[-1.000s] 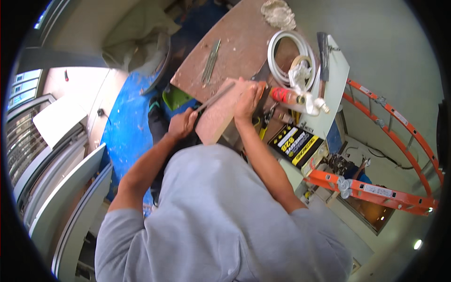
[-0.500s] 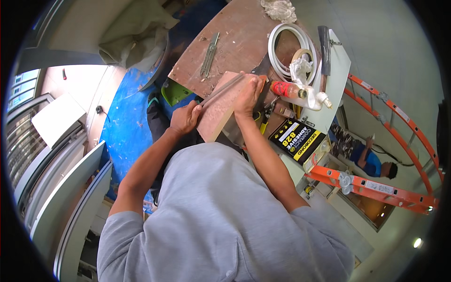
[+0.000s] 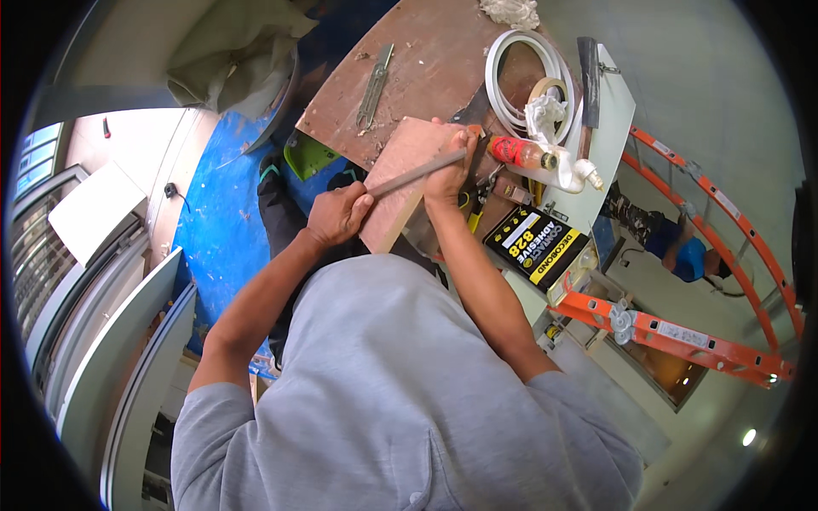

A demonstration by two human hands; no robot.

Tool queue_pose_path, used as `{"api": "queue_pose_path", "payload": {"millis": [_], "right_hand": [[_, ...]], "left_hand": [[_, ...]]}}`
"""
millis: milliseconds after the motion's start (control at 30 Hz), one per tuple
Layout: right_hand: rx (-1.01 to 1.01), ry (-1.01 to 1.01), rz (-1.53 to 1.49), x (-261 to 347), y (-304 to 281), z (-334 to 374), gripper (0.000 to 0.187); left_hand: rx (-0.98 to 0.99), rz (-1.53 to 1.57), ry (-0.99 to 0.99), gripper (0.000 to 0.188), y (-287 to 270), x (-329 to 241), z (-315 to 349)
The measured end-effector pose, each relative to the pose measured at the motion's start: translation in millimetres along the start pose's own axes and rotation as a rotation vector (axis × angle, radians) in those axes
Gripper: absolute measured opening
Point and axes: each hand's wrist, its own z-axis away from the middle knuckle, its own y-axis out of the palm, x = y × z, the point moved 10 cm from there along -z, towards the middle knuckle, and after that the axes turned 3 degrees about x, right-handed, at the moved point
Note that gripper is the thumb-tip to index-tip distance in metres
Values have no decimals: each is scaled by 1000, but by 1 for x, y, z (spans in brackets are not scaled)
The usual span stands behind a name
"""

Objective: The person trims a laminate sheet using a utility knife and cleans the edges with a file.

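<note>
My left hand is closed around the near end of a long flat grey metal file. The file slants over the face of a thick pinkish-brown wooden board, its far end lying across the fingers of my right hand. That hand is wrapped round the board's right edge, some fingertips showing past its far edge. What supports the board underneath is hidden. Just beyond it, a grey metal utility knife lies on the brown worktable.
Right of the board are a red-labelled bottle, white edging rolls, a hammer and a black-and-yellow can. An orange ladder stands at right, another person behind it. A green dustpan-like thing is below the table.
The file has swung from the board's left edge to a diagonal across its face, its far end now over my right hand. The person behind the ladder has bent and shifted.
</note>
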Motion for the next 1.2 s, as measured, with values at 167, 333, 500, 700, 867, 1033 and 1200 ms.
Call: {"api": "queue_pose_path", "payload": {"millis": [167, 333, 500, 700, 867, 1033, 1200], "right_hand": [[3, 23, -18, 4, 4, -2, 30], [-41, 26, -84, 4, 3, 0, 30], [8, -44, 164, 7, 4, -8, 31], [2, -30, 199, 7, 5, -2, 31], [53, -16, 186, 13, 20, -5, 28], [-85, 57, 282, 4, 25, 2, 27], [-78, -88, 340, 5, 30, -3, 32]], "left_hand": [[-29, -25, -172, 39, 1, 39, -8], [-42, 9, -13, 45, -8, 1, 3], [-83, -63, -133, 46, -3, 51, -2], [174, 624, -462, 48, -11, 30, -1], [21, 156, -234, 34, -66, -73, 4], [144, -37, -270, 31, -74, -147, 2], [277, -179, -361, 29, -74, -167, -4]]}}
